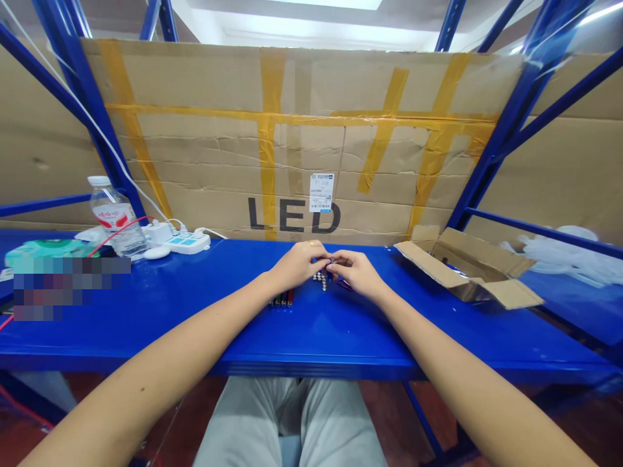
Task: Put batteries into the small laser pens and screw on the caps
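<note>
My left hand (298, 264) and right hand (357, 272) pinch a small dark piece (329, 273) between them, mostly hidden, over the blue table (335, 344); taped cardboard (214, 159) stands behind.

You have two hands (298, 264) (357, 272), several small silver pieces (324, 283), one bottle (117, 220), one box (433, 264), one power strip (189, 243), one label (321, 192).

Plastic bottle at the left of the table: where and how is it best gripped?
The bottle is probably best held around its shoulder, under the white cap, from the near side and above: it seems upright with its top uncovered, while a red wire crosses in front of it lower down.
</note>
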The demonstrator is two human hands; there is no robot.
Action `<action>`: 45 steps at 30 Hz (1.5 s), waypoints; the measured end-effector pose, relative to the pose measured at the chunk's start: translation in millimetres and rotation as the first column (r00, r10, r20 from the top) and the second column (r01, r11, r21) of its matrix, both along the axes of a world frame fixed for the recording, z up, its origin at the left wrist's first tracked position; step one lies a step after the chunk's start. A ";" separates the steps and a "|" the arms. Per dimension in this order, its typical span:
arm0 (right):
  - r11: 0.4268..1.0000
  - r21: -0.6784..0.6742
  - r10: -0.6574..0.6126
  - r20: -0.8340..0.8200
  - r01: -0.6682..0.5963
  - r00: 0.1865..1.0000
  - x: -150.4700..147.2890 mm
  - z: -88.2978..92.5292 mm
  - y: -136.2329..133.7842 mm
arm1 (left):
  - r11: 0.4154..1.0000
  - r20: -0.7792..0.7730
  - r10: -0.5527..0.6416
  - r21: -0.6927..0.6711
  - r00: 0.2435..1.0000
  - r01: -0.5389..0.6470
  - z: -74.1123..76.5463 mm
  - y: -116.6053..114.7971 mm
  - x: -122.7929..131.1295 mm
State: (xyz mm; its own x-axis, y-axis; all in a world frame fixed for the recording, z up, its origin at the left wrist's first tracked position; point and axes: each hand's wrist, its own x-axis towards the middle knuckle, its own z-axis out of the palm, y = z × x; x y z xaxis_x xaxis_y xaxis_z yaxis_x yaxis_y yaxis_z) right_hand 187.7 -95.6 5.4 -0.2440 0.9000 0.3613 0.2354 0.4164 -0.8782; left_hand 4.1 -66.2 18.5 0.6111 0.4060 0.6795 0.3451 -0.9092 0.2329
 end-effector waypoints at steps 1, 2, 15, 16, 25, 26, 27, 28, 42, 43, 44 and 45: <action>1.000 0.007 -0.007 0.001 0.007 1.000 -0.2 -0.7 -0.1 | 1.000 0.009 0.010 -0.013 1.000 -0.010 -0.1 -0.9 1.0; 1.000 0.014 -0.013 0.002 0.013 1.000 -0.4 -1.5 -0.3 | 1.000 0.013 0.018 -0.021 1.000 -0.017 -0.5 -1.6 2.0; 0.998 0.043 -0.054 -0.017 0.055 0.998 -1.0 -4.5 3.3 | 0.987 0.067 0.053 -0.155 0.996 -0.042 2.4 -0.2 -2.4; 0.998 0.043 -0.048 -0.029 0.049 0.998 -0.7 -4.3 3.7 | 0.989 0.080 0.074 -0.136 0.994 -0.062 3.5 -0.3 -3.5; 0.999 0.041 -0.032 -0.038 0.034 0.999 1.4 -5.8 4.7 | 0.998 -0.148 0.039 0.051 0.988 -0.032 1.1 -6.1 -2.0; 0.999 0.040 -0.033 -0.047 0.035 0.998 1.5 -5.8 5.0 | 0.998 -0.140 0.044 0.054 0.989 -0.037 1.0 -6.2 -2.1; 0.998 0.042 -0.035 -0.063 0.037 0.997 1.7 -5.8 5.4 | 0.997 -0.124 0.050 0.062 0.991 -0.043 1.3 -6.3 -2.3; 0.998 0.045 -0.037 -0.081 0.041 0.996 1.9 -5.9 5.8 | 0.997 -0.112 0.053 0.069 0.992 -0.046 1.7 -6.5 -2.5; 0.999 -0.006 -0.035 -0.081 0.035 0.996 4.3 -3.4 3.3 | 0.956 -0.457 0.235 -0.051 0.858 -0.289 21.2 10.2 -31.5; 0.999 -0.007 -0.034 -0.071 0.034 0.997 4.5 -3.3 3.1 | 0.952 -0.497 0.243 -0.045 0.833 -0.304 22.8 9.1 -32.5; 0.999 -0.008 -0.033 -0.062 0.033 0.998 4.7 -3.3 2.9 | 0.948 -0.530 0.249 -0.040 0.811 -0.317 23.7 7.6 -32.8; 0.999 -0.010 -0.031 -0.054 0.031 0.998 4.8 -3.2 2.6 | 0.944 -0.557 0.253 -0.036 0.791 -0.328 24.1 6.0 -32.4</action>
